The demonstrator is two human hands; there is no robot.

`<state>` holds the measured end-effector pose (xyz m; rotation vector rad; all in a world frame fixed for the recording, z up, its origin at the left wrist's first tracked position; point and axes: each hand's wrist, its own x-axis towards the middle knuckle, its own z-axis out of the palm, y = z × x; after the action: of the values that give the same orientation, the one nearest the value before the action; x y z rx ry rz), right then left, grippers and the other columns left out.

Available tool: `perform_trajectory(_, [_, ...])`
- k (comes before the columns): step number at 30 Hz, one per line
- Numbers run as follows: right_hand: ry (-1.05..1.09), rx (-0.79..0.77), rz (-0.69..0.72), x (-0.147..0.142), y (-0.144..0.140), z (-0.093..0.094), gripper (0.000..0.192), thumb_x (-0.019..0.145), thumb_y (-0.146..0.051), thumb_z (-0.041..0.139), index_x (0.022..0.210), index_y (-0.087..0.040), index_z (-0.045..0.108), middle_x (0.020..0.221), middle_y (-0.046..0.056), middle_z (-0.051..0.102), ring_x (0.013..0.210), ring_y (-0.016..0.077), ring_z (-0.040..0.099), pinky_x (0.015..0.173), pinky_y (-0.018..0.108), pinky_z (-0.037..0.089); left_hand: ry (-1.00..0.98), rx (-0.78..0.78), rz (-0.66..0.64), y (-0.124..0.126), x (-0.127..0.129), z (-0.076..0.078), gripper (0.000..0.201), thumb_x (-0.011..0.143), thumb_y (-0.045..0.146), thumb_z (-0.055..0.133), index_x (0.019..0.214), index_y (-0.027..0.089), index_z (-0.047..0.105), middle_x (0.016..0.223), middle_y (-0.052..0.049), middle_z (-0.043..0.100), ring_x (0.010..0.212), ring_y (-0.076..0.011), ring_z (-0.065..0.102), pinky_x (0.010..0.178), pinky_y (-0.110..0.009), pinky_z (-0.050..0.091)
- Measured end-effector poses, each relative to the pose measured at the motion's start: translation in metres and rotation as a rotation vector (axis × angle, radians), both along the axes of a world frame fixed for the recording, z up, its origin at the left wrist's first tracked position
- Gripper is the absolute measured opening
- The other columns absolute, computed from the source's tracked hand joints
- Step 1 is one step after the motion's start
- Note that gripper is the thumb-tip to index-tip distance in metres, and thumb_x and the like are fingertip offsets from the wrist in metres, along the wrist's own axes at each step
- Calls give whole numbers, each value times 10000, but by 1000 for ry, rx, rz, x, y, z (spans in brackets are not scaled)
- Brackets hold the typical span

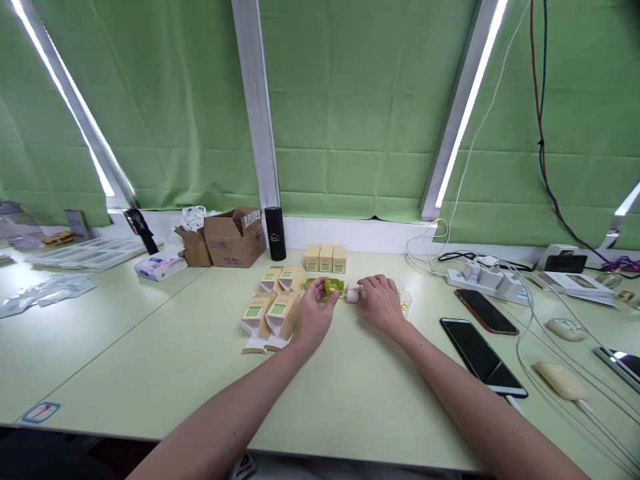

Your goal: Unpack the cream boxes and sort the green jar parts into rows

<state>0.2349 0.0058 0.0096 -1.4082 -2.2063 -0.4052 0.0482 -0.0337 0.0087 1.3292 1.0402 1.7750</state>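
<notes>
My left hand [315, 312] is closed on a small green cup-shaped piece [334, 287], held between thumb and fingers just above the table. More green shows behind those fingers, too small to make out. At the fingertips of my right hand [381, 303] is a small whitish, pale-pink jar-like piece [353, 293], pinched from its right side. Clear round containers [405, 300] stand partly hidden beyond my right hand. Left of my left hand, several kraft boxes with green labels [256, 316] lie with their flaps open. Three closed boxes [326, 259] stand in a row behind.
A black cylinder [275, 233] and an opened cardboard carton [235, 239] stand at the back left, near a tissue pack [160, 265]. On the right lie phones [483, 357], a power strip [487, 285], a beige mouse-shaped device [563, 381] and loose white cables.
</notes>
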Motion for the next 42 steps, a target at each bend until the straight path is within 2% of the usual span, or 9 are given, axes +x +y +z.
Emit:
perform_trajectory(6, [-23, 2, 6, 16, -1, -7, 299, 746, -89, 651, 1022, -200, 678, 1075, 94, 739, 1169, 307, 488, 937, 399, 287, 12, -19, -9, -1, 0, 0, 446, 810, 267, 814, 1193, 181, 602, 1193, -129, 705, 1139, -234, 683, 1081, -426, 511])
perform_trajectory(11, [-29, 25, 8, 18, 0, -12, 205, 826, -80, 601, 963, -201, 693, 1055, 103, 743, 1170, 301, 494, 948, 405, 280, 7, -28, -20, -1, 0, -1, 445, 823, 265, 808, 1209, 180, 603, 1222, -132, 702, 1166, -231, 676, 1091, -414, 508])
perform_trajectory(19, [-39, 46, 17, 19, 1, -12, 227, 873, -72, 567, 978, -211, 714, 1074, 98, 748, 1169, 299, 497, 954, 410, 281, 12, -17, -27, 0, 1, -2, 450, 816, 273, 816, 1201, 182, 603, 1219, -128, 701, 1163, -234, 679, 1090, -417, 510])
perform_trajectory(31, [-55, 45, 23, 17, -2, -13, 245, 859, -67, 559, 991, -212, 706, 1085, 102, 740, 1176, 304, 495, 958, 409, 290, -3, -16, -84, -4, 3, 1, 465, 800, 257, 817, 1194, 190, 580, 1218, -126, 705, 1165, -239, 687, 1087, -431, 508])
perform_trajectory(35, [-22, 51, 30, 17, -4, -13, 294, 828, -84, 595, 1083, -195, 690, 1122, 114, 730, 1172, 309, 504, 966, 413, 301, 0, -33, -105, -5, 3, 1, 485, 790, 260, 822, 1199, 190, 572, 1228, -133, 706, 1175, -247, 678, 1099, -443, 492])
perform_trajectory(38, [36, 87, 47, 17, -6, -9, 374, 792, -79, 621, 1149, -182, 668, 1169, 123, 719, 1165, 320, 518, 972, 431, 326, 15, -37, -117, -6, 4, 2, 489, 788, 267, 816, 1199, 186, 563, 1214, -136, 711, 1161, -250, 679, 1094, -452, 488])
perform_trajectory(42, [158, 139, 120, 16, -12, 4, 405, 779, -25, 584, 1142, -195, 643, 1130, 115, 720, 1137, 332, 544, 935, 459, 389, 16, -35, -145, -8, 4, 4, 499, 781, 275, 821, 1193, 189, 553, 1205, -135, 716, 1160, -255, 678, 1095, -457, 480])
